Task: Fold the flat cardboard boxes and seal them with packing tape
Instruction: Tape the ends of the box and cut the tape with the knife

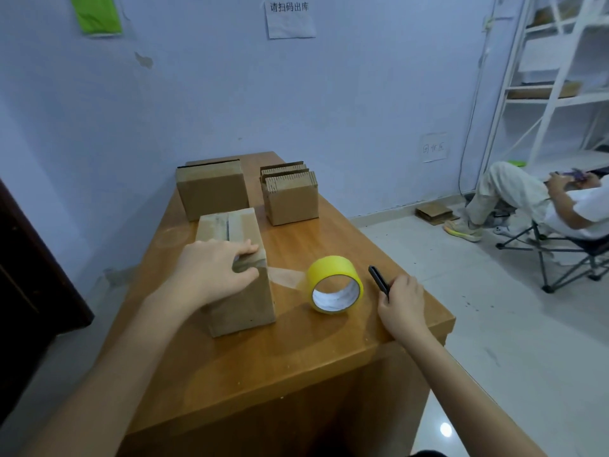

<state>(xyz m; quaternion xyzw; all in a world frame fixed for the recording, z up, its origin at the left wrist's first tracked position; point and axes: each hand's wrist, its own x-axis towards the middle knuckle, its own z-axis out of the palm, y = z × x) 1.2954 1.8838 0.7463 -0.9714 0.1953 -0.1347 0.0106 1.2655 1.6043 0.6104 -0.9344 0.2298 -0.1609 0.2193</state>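
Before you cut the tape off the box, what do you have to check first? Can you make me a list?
1. Left hand presses the tape end down on the box: ok.
2. Clear tape strip runs from the box to the yellow tape roll: ok.
3. Right hand grips the black cutter: ok.
4. Cutter blade out: cannot tell.
5. Left hand's fingers away from the strip: not ok, they sit right at its start.
6. Top seam fully taped: cannot tell.

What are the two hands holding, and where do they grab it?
The right hand grips a thin black cutter-like tool by its near end. The left hand presses flat on the near top edge of the taped brown cardboard box, holding nothing.
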